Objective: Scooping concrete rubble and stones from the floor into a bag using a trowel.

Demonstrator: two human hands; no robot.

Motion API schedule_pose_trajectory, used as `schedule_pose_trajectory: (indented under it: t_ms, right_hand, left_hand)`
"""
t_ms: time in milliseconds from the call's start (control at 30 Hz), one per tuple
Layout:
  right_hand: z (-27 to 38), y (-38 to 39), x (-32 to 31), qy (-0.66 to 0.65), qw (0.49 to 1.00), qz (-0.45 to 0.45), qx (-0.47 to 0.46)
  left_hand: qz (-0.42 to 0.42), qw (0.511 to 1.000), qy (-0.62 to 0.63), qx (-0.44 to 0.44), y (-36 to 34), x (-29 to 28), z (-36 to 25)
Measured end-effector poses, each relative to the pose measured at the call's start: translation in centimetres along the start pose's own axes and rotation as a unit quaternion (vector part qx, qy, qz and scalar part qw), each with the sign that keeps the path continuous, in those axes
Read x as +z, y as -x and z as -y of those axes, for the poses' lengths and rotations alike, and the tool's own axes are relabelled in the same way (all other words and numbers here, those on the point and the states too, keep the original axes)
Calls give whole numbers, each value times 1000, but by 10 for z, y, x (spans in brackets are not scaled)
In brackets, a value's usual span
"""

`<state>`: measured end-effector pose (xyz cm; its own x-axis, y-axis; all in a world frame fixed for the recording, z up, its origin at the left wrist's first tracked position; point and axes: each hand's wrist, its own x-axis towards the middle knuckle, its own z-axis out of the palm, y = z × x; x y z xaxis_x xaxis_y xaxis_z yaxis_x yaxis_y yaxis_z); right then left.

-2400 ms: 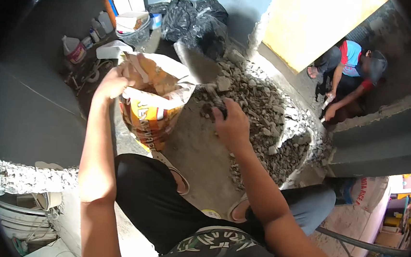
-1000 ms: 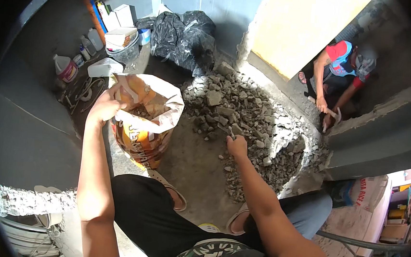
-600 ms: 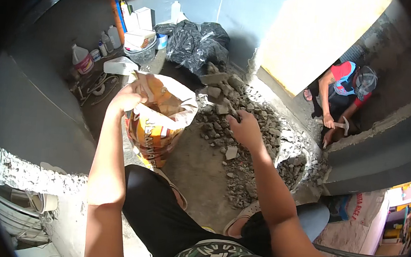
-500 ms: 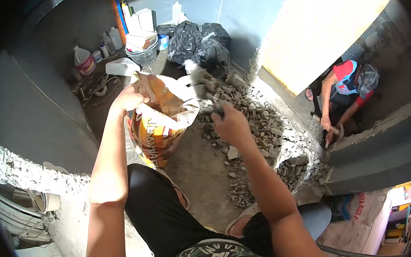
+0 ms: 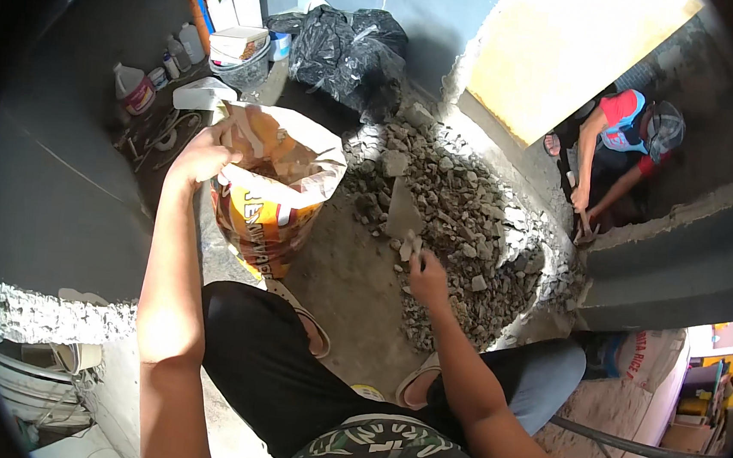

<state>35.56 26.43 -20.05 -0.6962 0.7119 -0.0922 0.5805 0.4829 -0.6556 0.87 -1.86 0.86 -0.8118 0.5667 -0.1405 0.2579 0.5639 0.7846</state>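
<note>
My left hand is closed on the rim of an orange and white printed sack, which stands upright with its mouth held wide. Some brownish material shows inside the sack, but I cannot make out how much. My right hand grips the handle of a trowel. The trowel's flat grey blade points away from me, at the left edge of a heap of broken concrete rubble. A larger chunk lies just beyond the blade's tip.
Black garbage bags sit against the back wall. Left of them stand a bucket, bottles and a pink-labelled jug. At the right, a co-worker crouches with a hammer-like tool beside a low broken wall.
My right hand has come down toward me, bringing the trowel from beside the sack's mouth to the rubble heap. My left hand keeps hold of the sack's rim.
</note>
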Motion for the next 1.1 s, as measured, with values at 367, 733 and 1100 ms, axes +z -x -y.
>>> schedule_pose_trajectory:
  t_ms: [367,733,1100]
  right_hand:
    - [-56,-8,142,27,978,198,64]
    - [-31,-190,122,41,988,76,130]
    - [-34,-156,91,-26,982,105,152]
  left_hand:
    - [11,999,30,-12,-2,13,-18]
    - [12,999,30,-1,-7,11,-8]
    - [19,999,34,-4,-3,6,-8]
